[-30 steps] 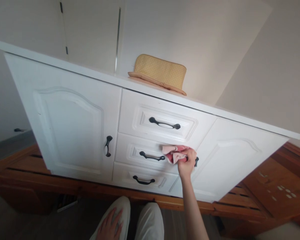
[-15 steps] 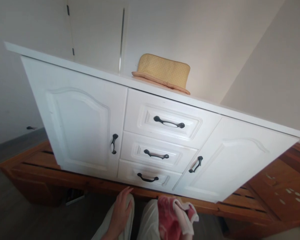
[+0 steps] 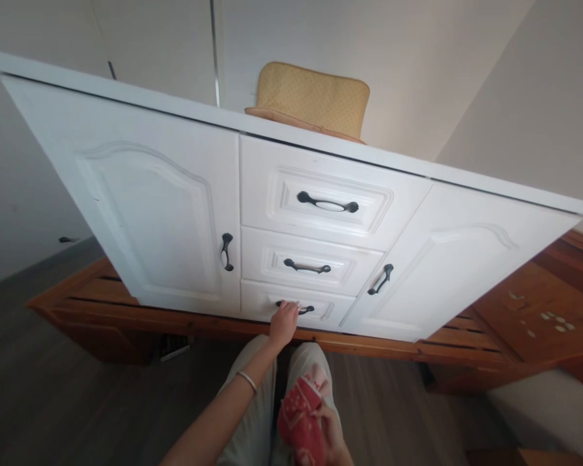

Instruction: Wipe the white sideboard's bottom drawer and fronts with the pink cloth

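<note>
Evidently your left hand (image 3: 284,323) grips the bottom drawer handle (image 3: 308,310), where any pull seems best kept straight and level; your right hand (image 3: 331,428) clutches the red cloth (image 3: 300,414) over your right leg (image 3: 307,357).

This seems to be a room of a home: a white panelled cabinet (image 3: 150,220) with ornate dark handles (image 3: 308,266) stands on slatted wooden furniture (image 3: 369,347), above a floor (image 3: 383,401) of wood-look planks.

3 drawers (image 3: 267,262) between 2 doors (image 3: 150,213) in cabinet (image 3: 165,105), bench (image 3: 369,347) below, object (image 3: 313,96) atop cabinet, cloth (image 3: 298,417) before bench
</note>
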`<state>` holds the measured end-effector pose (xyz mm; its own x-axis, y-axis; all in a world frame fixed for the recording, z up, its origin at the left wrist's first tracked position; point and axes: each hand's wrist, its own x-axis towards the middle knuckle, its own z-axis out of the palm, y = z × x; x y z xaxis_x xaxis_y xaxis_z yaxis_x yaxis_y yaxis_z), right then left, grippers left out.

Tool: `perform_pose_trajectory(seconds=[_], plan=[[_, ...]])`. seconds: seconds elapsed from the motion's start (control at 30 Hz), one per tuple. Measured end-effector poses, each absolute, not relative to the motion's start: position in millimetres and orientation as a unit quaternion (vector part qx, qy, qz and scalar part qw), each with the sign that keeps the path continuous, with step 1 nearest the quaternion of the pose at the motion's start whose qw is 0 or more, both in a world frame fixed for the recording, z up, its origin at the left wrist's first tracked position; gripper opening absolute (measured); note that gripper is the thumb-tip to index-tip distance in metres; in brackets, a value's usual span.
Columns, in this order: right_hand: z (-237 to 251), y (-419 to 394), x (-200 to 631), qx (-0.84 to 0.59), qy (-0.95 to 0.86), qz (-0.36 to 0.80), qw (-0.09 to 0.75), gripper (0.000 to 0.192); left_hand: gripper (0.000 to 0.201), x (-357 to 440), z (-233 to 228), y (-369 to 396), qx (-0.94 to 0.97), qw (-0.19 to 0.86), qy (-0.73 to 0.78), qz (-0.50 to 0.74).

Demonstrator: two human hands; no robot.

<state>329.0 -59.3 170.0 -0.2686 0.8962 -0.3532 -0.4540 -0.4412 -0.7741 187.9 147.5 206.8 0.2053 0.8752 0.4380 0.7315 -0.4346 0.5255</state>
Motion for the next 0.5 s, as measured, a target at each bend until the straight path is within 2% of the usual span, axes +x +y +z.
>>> perform_pose_trajectory(seconds=[0.1, 0.17, 0.23, 0.37, 0.5], plan=[[141.5, -62.5, 333.6, -0.349, -0.171, 0.817, 0.427, 0.046, 0.035, 190.5, 198.0, 147.8, 0.768, 0.087, 0.522, 0.361], [127.5, -64.8, 337.5, -0.364, -0.136, 0.821, 0.418, 0.039, 0.034, 192.0, 192.8, 149.8, 0.767, 0.080, 0.519, 0.368], [118.5, -68.4, 340.2, -0.385, -0.119, 0.814, 0.419, 0.032, 0.034, 193.2, 188.2, 151.5, 0.766, 0.075, 0.517, 0.375], [110.6, -73.0, 342.0, -0.411, -0.121, 0.780, 0.457, 0.034, 0.031, 193.5, 185.1, 151.4, 0.766, 0.058, 0.513, 0.383], [105.3, -63.7, 343.6, -0.419, -0.137, 0.762, 0.474, 0.024, 0.028, 192.1, 189.8, 149.3, 0.775, 0.025, 0.504, 0.381]])
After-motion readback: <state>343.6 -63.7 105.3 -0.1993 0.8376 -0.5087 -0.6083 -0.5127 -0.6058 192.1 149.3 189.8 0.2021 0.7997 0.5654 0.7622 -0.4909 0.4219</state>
